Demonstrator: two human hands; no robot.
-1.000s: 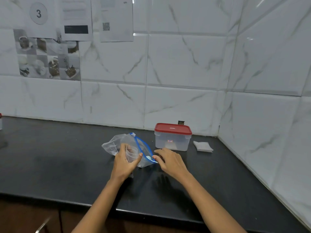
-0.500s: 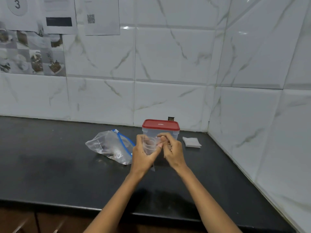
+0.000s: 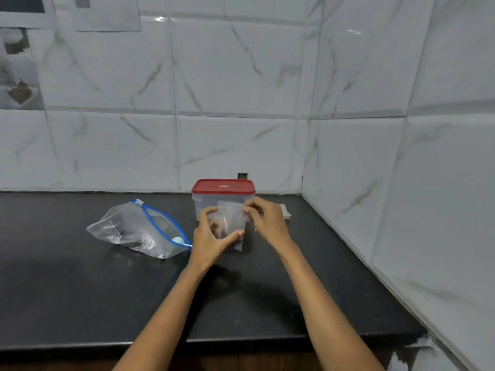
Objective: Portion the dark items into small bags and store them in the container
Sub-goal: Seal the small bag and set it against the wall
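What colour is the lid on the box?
Red; the lid shows clearly in the head view.

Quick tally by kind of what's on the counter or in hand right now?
Large zip bag with blue seal: 1
Small clear bag, held by left hand and right hand: 1
Red-lidded container: 1
Flat stack of small bags: 1
Total: 4

The container (image 3: 214,204) was translucent plastic with a red lid (image 3: 223,186). The large bag (image 3: 136,227) was clear, with a blue zip strip, a pale blue-green slider and small white print. The small bag (image 3: 232,220) was clear over something dark. The countertop (image 3: 80,285) was matt black; the wall tiles (image 3: 241,89) were white with grey-green marble veining.
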